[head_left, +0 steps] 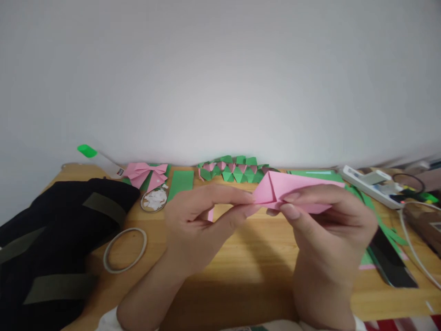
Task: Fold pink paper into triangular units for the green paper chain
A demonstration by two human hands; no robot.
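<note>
A folded pink paper is held above the wooden table between both hands. My left hand pinches its left corner with thumb and forefinger. My right hand grips its right side, thumb on top and fingers curled beneath. The paper shows a folded triangular flap at its left end. Part of the paper is hidden behind my right fingers.
A black bag lies at the left. Near it are a tape ring, a pink paper bow, green paper and a green-pink folded chain. A white power strip with cables lies right, and a dark ruler.
</note>
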